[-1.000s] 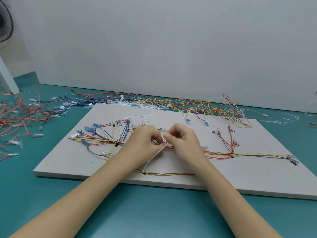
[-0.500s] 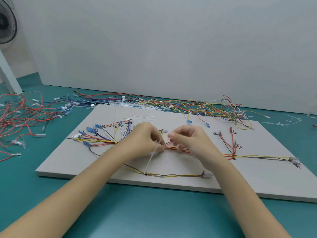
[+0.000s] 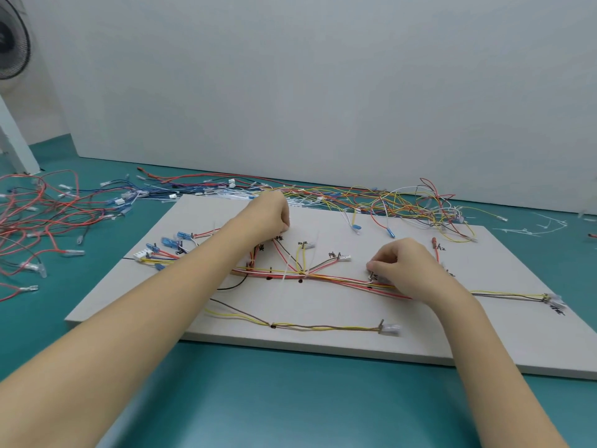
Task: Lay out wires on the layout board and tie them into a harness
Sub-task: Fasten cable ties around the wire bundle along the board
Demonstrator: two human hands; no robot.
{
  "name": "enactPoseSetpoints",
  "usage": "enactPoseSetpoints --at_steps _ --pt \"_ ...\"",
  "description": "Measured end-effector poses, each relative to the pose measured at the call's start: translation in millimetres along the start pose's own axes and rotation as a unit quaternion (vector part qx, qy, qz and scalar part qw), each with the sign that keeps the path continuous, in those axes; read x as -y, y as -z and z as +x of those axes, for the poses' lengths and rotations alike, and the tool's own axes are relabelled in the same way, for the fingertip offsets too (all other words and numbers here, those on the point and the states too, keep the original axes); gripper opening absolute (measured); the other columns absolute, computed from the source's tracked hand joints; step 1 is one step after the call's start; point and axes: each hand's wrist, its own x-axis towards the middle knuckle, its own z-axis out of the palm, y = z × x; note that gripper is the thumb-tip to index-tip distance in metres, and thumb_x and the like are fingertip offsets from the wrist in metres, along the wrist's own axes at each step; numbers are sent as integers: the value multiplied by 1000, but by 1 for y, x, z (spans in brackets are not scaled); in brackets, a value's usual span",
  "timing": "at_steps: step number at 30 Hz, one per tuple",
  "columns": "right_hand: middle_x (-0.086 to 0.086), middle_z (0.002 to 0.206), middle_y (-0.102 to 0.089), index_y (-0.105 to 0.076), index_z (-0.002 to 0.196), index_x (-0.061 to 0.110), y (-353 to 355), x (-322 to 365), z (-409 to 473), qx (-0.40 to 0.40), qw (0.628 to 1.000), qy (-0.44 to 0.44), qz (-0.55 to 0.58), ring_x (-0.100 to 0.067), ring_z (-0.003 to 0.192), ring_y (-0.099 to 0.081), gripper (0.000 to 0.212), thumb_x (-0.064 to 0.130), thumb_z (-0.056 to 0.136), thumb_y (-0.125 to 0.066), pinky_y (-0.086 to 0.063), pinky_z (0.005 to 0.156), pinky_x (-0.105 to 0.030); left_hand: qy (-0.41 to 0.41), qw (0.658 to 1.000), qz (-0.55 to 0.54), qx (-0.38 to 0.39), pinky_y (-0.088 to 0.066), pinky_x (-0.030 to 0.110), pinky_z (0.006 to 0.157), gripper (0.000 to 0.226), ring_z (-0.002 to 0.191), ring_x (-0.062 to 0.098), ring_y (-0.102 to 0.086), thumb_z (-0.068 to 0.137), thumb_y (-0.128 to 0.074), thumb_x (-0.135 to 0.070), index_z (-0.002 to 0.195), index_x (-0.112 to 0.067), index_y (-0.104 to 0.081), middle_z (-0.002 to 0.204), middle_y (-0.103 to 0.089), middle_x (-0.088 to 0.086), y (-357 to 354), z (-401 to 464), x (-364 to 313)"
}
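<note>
Wire harness (image 3: 323, 277): thin, round, plastic-sheathed strands in red, yellow, white and brown, run side by side in one long trunk across the middle of the layout board (image 3: 484, 334), with short branches fanning toward the far edge. One board only, flat, pale grey, matte, rectangular, lying on the teal surface (image 3: 290, 399). One white cable tie (image 3: 283, 281), slim and stiff, standing across the trunk near a black dot. Second, separate run of yellow and brown wires (image 3: 307, 326) along the near edge, ending in one clear terminal sleeve (image 3: 391, 328). At least four blue insulated terminals (image 3: 168, 242) plus one white block connector (image 3: 143, 254) at the board's left end; black handwritten marks beside several branch ends. Two bare hands in view. Left hand (image 3: 269, 215) near the far edge of the board, fingers curled under, knuckles down; whatever lies inside the curl hidden, so grip not to be told. Right hand (image 3: 403, 265) on the trunk further right, thumb and forefinger pinched on a small white connector (image 3: 372, 277) at a wire end. Loose spare wires (image 3: 403, 202) heaped behind the board in a tangle of red, yellow, white and blue, too many to count; another loose red tangle (image 3: 35, 215) on the surface at left. Scattered white tie offcuts (image 3: 533, 229) at far right. One fan (image 3: 11, 43), dark round grille, partly cut off at upper left.
</note>
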Motion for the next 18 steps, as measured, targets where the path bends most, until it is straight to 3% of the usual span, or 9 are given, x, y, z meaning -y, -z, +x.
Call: enactPoseSetpoints --at_steps 6,11,13,16,18 --pt "6 70 -61 -63 72 20 4 3 -7 18 1000 -1 7 -8 64 -54 20 33 86 -71 -36 54 -25 -12 999 52 9 -46 39 81 17 101 34 -56 95 -44 -3 107 -1 -56 110 -61 16 -7 -3 -5" --pt "-1 90 -59 -52 84 18 -5 11 -10 19 987 -13 -158 -23 90 -53 18 31 96 -52 -42 71 -33 -139 972 -12 -191 -34 39 74 10 86 31 -48 99 -38 -6 103 -9 -47 89 -54 8 0 -22 -39" --pt "-4 90 -55 -46 80 18 -5 12 -11 61 983 -11 -173 -26 92 -50 24 29 101 -41 -39 73 -34 -156 978 -83 -110 -35 37 68 7 80 27 -48 100 -38 -7 99 -13 -42 84 -53 3 -1 -35 -59" --pt "0 79 -46 -40 71 19 -2 12 -12 96 982 9 -160 -26 86 -46 32 24 102 -37 -34 68 -34 -126 988 -62 63 -37 34 56 7 72 25 -50 100 -38 -9 101 -15 -40 81 -56 2 -19 -52 -78" --pt "1 75 -46 -40 70 17 0 12 -12 98 985 22 -139 -24 80 -45 32 22 102 -38 -33 64 -34 -140 988 -12 72 -33 34 58 5 73 26 -47 101 -39 -11 103 -15 -39 79 -51 1 -29 -62 -80"
